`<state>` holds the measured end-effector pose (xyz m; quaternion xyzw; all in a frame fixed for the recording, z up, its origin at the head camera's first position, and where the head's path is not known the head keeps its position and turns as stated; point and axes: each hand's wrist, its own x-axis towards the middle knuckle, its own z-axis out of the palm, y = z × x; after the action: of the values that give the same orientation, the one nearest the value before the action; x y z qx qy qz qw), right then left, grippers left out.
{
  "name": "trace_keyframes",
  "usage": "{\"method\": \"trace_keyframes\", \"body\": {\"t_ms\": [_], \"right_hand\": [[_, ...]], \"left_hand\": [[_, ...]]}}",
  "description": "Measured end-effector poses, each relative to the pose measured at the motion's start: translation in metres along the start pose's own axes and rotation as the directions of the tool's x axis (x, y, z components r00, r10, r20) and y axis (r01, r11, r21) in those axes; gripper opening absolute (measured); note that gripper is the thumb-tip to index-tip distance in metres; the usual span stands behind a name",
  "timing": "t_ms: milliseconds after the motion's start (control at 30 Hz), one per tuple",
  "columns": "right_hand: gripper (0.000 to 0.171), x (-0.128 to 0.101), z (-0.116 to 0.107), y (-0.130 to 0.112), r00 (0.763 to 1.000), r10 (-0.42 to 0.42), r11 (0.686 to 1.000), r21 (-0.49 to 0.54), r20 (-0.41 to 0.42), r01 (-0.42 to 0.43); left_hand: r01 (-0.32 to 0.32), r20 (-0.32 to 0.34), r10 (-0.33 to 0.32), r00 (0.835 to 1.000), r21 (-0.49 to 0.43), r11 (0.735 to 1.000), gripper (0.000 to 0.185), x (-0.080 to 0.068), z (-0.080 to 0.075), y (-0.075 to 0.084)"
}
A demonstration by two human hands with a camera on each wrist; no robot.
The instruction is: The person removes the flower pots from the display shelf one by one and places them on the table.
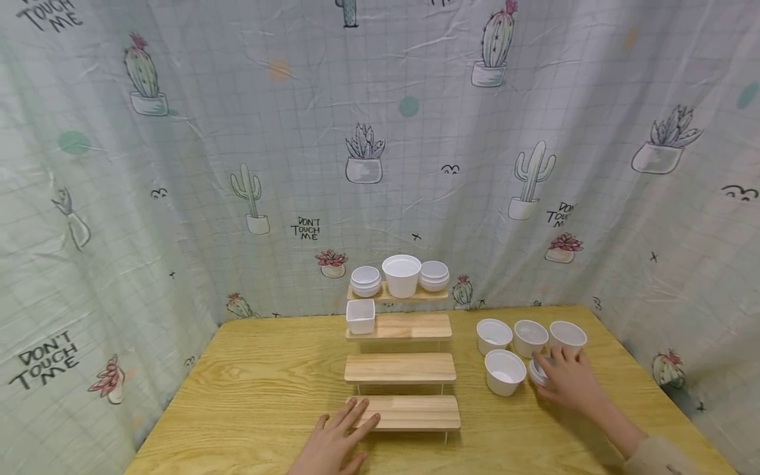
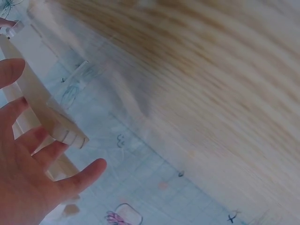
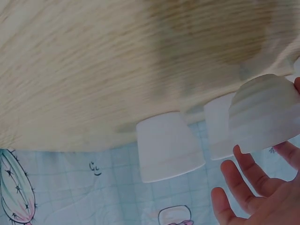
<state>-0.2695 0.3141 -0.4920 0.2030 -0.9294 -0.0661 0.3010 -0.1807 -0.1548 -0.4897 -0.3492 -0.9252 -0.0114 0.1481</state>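
On the right side of the table, my right hand [image 1: 570, 382] grips a small round white pot [image 1: 537, 373] by its rim. In the right wrist view the pot's rounded side [image 3: 262, 112] shows between thumb and fingertips. My left hand [image 1: 334, 441] rests with spread fingers on the left end of the lowest step [image 1: 415, 413] of a wooden tiered stand. In the left wrist view its fingers lie against the step's end [image 2: 68, 133].
Beside the held pot stand white cups, among them a front one [image 1: 505, 373] and a back right one [image 1: 568, 335]. The top step [image 1: 392, 294] carries three white pots; a square pot [image 1: 360, 316] sits on the second. A cactus-print curtain [image 1: 285, 132] hangs behind.
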Motion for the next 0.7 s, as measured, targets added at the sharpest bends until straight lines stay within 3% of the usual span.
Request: {"method": "trace_keyframes", "body": {"t_ms": [333, 700], "right_hand": [[0.056, -0.002, 0.001, -0.008, 0.999, 0.011, 1.0, -0.001, 0.037, -0.011], [0.054, 0.002, 0.008, -0.011, 1.0, 0.0, 1.0, 0.013, -0.01, 0.0]], "left_hand": [[0.007, 0.004, -0.006, 1.0, -0.031, 1.0, 0.059, -0.001, 0.001, 0.0], [0.009, 0.002, -0.009, 1.0, -0.008, 1.0, 0.06, 0.0, 0.002, 0.0]]}}
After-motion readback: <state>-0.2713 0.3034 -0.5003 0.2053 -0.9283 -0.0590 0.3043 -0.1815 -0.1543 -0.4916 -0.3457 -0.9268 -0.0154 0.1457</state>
